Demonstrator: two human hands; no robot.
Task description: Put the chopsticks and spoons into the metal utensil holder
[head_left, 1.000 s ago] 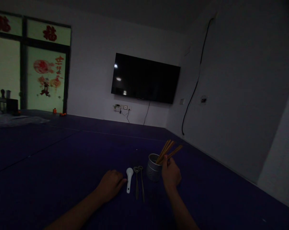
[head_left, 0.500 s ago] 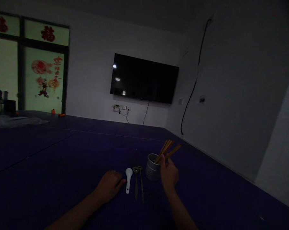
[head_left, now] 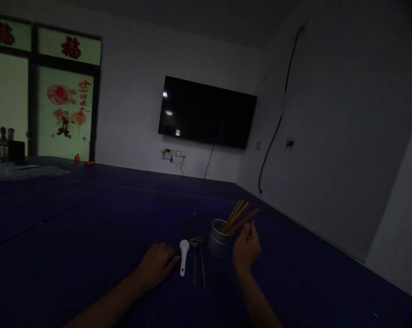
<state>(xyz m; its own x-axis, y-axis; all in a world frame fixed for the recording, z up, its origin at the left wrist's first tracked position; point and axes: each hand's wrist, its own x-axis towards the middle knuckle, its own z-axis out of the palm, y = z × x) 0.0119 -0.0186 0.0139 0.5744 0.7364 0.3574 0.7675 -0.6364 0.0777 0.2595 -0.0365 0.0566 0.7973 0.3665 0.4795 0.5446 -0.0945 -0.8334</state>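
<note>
Nearest, on the purple bench (head_left: 124,218), the left hand (head_left: 158,264) rests loosely curled beside a white spoon (head_left: 184,255); two metal spoons (head_left: 198,262) lie alongside. Beyond, chopsticks (head_left: 238,216) lean in the metal holder (head_left: 219,241), the right hand (head_left: 247,248) just beside, fingers parted.

The short spoon (head_left: 184,248) is white, with a little dark spot on its handle. The two long spoons (head_left: 194,264) (head_left: 202,266) are grey. The cup (head_left: 218,246) is grey too, with a group of small dark dots on its side. The chopsticks (head_left: 236,217) are orangey brown. The table (head_left: 151,205) is dark purple-blue, with thin pale lines. The TV (head_left: 207,111) is black, with white shiny spots. The door glass (head_left: 45,120) is pale green, with red and orange pictures.
</note>
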